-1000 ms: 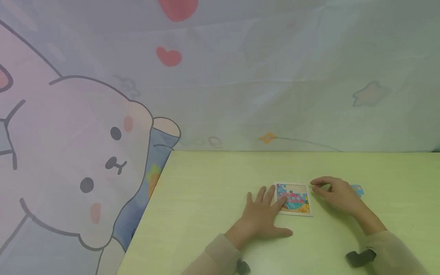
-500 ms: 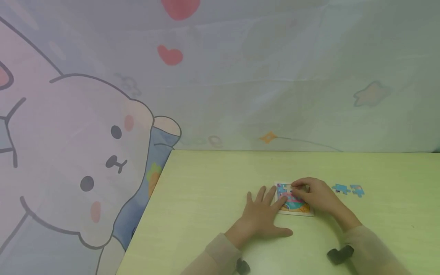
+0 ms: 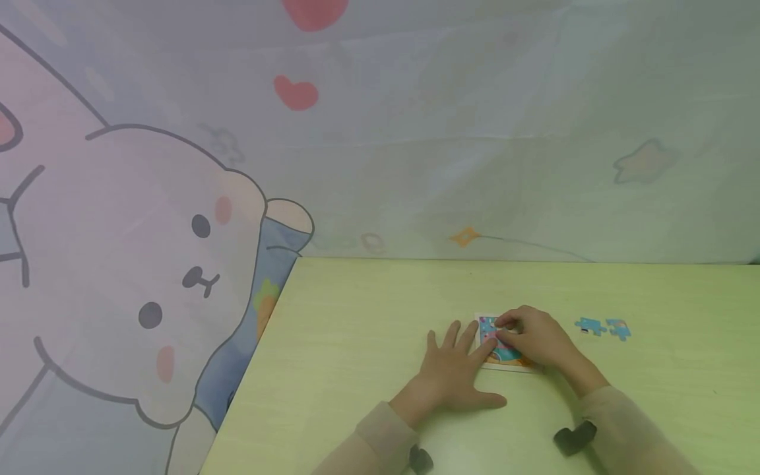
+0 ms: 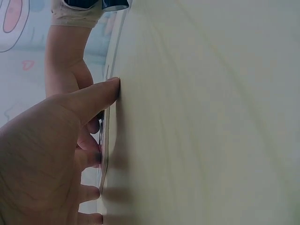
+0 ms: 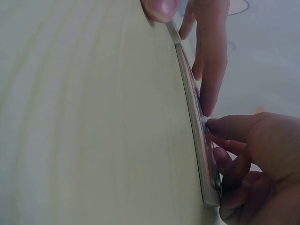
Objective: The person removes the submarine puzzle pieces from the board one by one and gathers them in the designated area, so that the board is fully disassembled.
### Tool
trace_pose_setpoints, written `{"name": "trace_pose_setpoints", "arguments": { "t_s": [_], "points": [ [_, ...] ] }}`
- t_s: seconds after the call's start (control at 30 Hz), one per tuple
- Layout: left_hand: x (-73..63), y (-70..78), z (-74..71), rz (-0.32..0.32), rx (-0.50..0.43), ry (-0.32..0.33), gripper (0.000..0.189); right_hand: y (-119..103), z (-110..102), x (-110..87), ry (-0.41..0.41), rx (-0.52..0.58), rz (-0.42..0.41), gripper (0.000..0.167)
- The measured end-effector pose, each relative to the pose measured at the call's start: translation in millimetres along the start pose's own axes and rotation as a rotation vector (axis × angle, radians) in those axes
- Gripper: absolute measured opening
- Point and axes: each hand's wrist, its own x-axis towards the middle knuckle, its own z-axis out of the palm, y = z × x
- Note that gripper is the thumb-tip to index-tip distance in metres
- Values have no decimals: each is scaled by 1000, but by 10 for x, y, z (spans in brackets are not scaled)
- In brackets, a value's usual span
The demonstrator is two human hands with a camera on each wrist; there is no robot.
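Note:
A small square jigsaw puzzle [image 3: 504, 354] in a pale frame lies on the table, its picture blue, pink and teal. My left hand [image 3: 449, 377] is spread flat at its left side, the index fingertip on the picture, other fingers by the left edge and the thumb out on the table. My right hand [image 3: 539, 338] bends over the puzzle's upper right, thumb and index finger pinching a puzzle piece, mostly hidden by the fingers, against the picture. In the right wrist view the right hand [image 5: 265, 164] has thumb and fingertips down at the puzzle's surface [image 5: 206, 140].
Two loose blue puzzle pieces lie right of the puzzle, one piece [image 3: 590, 326] beside the other piece [image 3: 618, 329]. The pale yellow-green table [image 3: 368, 303] meets a printed cloth [image 3: 415, 165] along its far edge.
My right hand has come leftward from beside the puzzle onto its upper right, then a little farther left. The loose pieces it covered now show. The left hand has stayed in place.

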Motion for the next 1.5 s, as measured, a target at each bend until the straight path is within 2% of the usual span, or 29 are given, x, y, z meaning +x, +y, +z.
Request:
{"name": "trace_pose_setpoints", "arguments": {
  "t_s": [0.53, 0.77, 1.13, 1.5],
  "points": [
    [-5, 3, -12, 1, 3, -2, 101, -31, 23, -9, -11, -11, 10, 20],
    [-34, 4, -55, 13, -18, 3, 101, -24, 28, -26, -4, 8, 23, 21],
    [-30, 8, -40, 6, -14, -1, 100, -47, 44, -25, 17, 60, 9, 14],
    [-10, 9, -23, -1, -10, -8, 100, -14, 79, 20, 32, 76, -2, 37]
  ]
}}
